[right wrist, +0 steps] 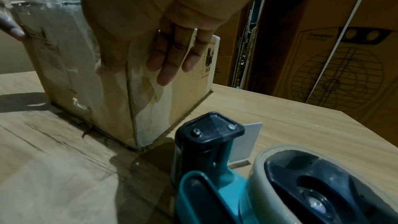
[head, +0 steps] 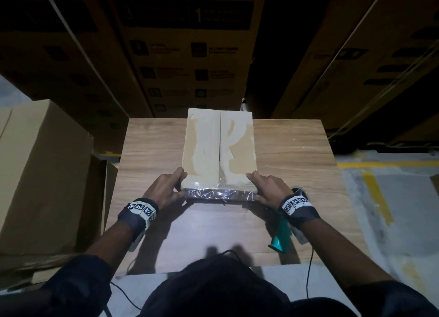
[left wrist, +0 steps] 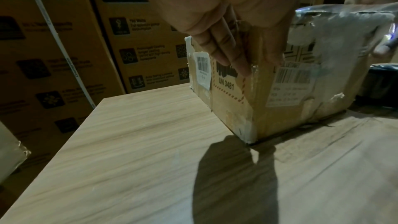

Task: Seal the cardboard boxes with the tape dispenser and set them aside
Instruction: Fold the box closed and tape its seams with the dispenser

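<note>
A small cardboard box [head: 218,147] stands on the wooden table [head: 152,150], its top flaps closed with a seam down the middle and clear tape across its near edge. My left hand [head: 166,188] presses straight fingers [left wrist: 226,48] against the box's left side [left wrist: 226,94], thumb round the near corner. My right hand [head: 266,186] lays straight fingers [right wrist: 168,57] on the right side [right wrist: 183,83] in the same way. The teal and black tape dispenser [head: 281,233] lies on the table under my right wrist, close to the box's corner [right wrist: 215,168], and no hand is on it.
Tall printed cartons [head: 190,55] are stacked right behind the table. A plain large carton [head: 42,174] stands to the left. Grey floor with yellow lines [head: 377,193] lies to the right. Bare tabletop [left wrist: 129,142] stretches left of the box.
</note>
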`<state>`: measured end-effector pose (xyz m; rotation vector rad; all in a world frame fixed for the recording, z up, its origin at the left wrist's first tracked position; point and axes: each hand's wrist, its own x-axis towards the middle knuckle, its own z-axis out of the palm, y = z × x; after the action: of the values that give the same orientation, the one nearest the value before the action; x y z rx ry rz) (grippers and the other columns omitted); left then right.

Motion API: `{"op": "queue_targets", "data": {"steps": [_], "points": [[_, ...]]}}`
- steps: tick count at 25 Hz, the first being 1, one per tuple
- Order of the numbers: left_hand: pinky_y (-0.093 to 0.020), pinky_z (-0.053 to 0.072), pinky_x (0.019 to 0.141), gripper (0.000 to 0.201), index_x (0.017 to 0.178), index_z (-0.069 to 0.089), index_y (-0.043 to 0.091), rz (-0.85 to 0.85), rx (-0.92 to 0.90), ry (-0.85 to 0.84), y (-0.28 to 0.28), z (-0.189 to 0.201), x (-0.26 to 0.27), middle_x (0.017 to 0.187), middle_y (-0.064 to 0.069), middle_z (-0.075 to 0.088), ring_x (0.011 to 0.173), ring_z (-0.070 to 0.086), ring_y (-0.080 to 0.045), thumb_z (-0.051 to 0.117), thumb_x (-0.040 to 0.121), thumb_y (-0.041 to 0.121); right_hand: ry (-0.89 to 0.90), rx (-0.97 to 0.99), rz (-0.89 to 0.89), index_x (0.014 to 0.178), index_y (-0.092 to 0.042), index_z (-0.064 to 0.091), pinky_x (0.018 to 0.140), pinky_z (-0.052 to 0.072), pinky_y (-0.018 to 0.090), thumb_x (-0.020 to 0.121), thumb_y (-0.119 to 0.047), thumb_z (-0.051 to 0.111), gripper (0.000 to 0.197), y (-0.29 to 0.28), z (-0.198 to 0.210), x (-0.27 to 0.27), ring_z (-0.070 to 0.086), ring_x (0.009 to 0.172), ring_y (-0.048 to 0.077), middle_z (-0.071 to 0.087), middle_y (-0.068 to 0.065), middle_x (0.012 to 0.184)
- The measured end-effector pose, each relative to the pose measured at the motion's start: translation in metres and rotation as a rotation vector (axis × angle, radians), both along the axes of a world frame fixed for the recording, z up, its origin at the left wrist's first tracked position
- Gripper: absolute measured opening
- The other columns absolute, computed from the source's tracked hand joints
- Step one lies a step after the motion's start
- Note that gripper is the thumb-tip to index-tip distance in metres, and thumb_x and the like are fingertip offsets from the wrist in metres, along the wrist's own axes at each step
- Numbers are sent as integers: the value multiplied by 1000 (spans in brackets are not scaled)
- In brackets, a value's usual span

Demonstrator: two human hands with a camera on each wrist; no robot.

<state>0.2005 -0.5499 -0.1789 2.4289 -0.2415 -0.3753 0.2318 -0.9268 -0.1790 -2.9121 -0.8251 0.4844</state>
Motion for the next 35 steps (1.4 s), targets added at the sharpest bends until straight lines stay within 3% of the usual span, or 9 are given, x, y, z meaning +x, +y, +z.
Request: {"op": "queue_targets", "data": {"steps": [3, 6, 8, 15, 19, 21, 26, 31, 35], "points": [[-37, 59, 77, 45, 98, 42, 32, -2, -32, -38, 3, -2, -5, 95, -3, 72, 90, 71, -24, 61, 71, 63, -35, -6, 85, 147, -17, 36, 64, 35, 36, 96, -51, 55, 65, -7, -3, 3, 64, 81, 37, 67, 9, 113], [-35, 58, 82, 59, 121, 57, 25, 35, -53, -92, 2, -8, -12, 104, -8, 75, 94, 72, -22, 58, 76, 63, -75, 3, 121, 146, -20, 35, 65, 44, 38, 99, -63, 42, 65, -12, -9, 6, 64, 77, 36, 69, 9, 106], [-32, 57, 85, 67, 130, 59, 20, 61, -61, -103, 1, -11, -16, 109, -10, 75, 99, 72, -21, 56, 79, 64, -80, -21, 136, 147, -20, 35, 67, 46, 39, 101, -66, 37, 65, -14, -8, 8, 63, 77, 34, 69, 7, 103], [-38, 58, 89, 68, 141, 53, 35, 106, -47, -114, 1, -10, -27, 116, -4, 74, 103, 71, -18, 51, 87, 76, -72, -28, 122, 152, -20, 27, 67, 41, 35, 102, -66, 33, 68, -13, -7, 2, 62, 77, 31, 69, 7, 103], [-40, 54, 97, 70, 152, 44, 30, 27, 156, -181, 0, -10, -33, 140, -7, 60, 119, 63, -26, 77, 90, 33, 27, -66, 62, 158, -27, 16, 89, 49, 40, 92, -70, 51, 87, -14, 9, -8, 67, 91, 29, 67, 5, 124], [-46, 46, 104, 68, 147, 49, 28, 27, 221, -258, 0, -5, -39, 151, -9, 48, 131, 51, -29, 79, 87, 21, -6, -53, 8, 153, -35, 24, 98, 48, 44, 88, -69, 58, 81, -17, 26, -21, 65, 101, 24, 64, -1, 125], [-39, 51, 94, 34, 126, 71, 20, -151, 61, -351, -47, 22, -29, 122, -3, 68, 110, 60, -22, 53, 99, 31, -109, 339, -175, 113, -33, 68, 72, 42, 27, 97, -49, 62, 23, 28, 47, -30, 54, 86, 8, 59, -14, 95], [-43, 51, 83, 16, 97, 79, 11, -215, 102, -207, -90, 28, 4, 96, -5, 70, 92, 62, -24, 68, 97, 23, 49, 366, -241, 97, -33, 78, 69, 39, 26, 91, -39, 73, 10, 78, 36, -14, 60, 87, 10, 70, -14, 95], [-41, 54, 76, 32, 88, 80, 12, -247, 154, -84, -89, 35, 17, 88, -4, 69, 84, 65, -25, 60, 89, 37, 46, 332, -251, 91, -31, 76, 65, 34, 27, 88, -44, 75, 13, 81, 34, -12, 56, 83, 9, 69, -13, 94]]}}
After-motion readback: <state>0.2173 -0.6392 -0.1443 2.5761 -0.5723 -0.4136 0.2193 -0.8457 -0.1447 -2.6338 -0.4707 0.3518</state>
